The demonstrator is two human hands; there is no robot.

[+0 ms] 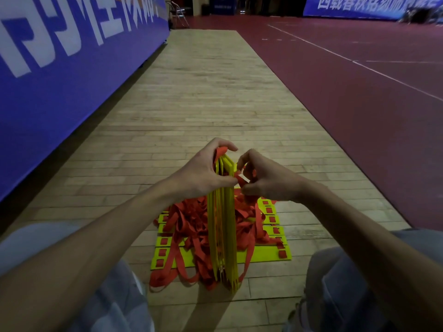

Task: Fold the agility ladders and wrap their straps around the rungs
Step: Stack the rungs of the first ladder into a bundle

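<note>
Fingers (225,145) of my left hand (203,171) are clamped over the top of an upright bundle of flat yellow plastic rungs (224,226), thumb on the near side. This grip holds the rungs pressed face to face, with the bundle's lower end on the pale wooden plank floor (203,104). Fingers of my right hand (266,180) are pinched together on a red woven strap (239,179) just to the right of the bundle's top. I judge this keeps the strap taut and ready to be led round the rungs.

The bundle stands at the near end of the wooden strip, between my knees. A blue printed banner (60,68) lines the strip's left edge, and a dark red court surface (359,92) lies along its right edge. Beneath and behind the bundle, more flat yellow rungs (263,256) lie side by side on the floor. They are half covered by a heap of loose red straps (189,224).

Count: two hands, both gripping; one upright bundle of several rungs, number not resolvable; at least five flat rungs. Whether these make one ladder or two cannot be told.
</note>
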